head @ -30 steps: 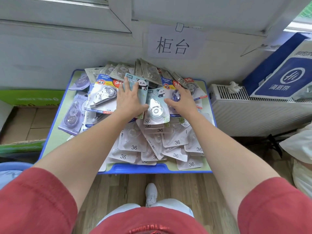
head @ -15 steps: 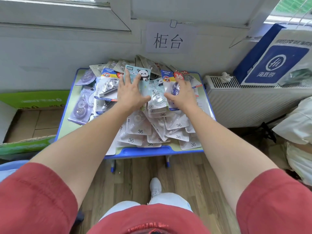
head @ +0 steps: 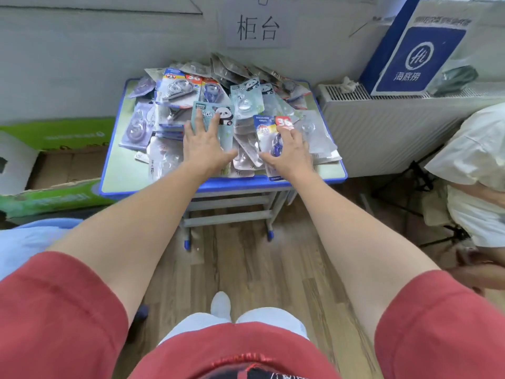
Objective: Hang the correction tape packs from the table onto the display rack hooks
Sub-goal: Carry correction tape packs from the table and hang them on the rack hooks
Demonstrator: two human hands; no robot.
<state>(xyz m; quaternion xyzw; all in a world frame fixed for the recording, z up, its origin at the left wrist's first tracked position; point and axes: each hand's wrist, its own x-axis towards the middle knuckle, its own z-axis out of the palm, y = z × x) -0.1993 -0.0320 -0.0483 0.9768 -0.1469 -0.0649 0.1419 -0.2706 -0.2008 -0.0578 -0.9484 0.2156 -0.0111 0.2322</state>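
**Both hands flat on packs near the table's front edge**

The table (head: 224,186) shows you its front rim, with open wooden floor (head: 259,269) between you and it. A radiator (head: 382,127) stands just beside its right edge, a cardboard box (head: 62,165) beside its left, and the wall is behind. The pile of packs (head: 246,86) covers most of the top.

Your left hand (head: 203,149) lies with fingers straight on a panda pack (head: 218,116). The pack's long axis runs away from you, header toward the wall. Your right hand (head: 289,154), apart from the left, rests on a blue pack (head: 266,127) whose near end reaches the front rim.
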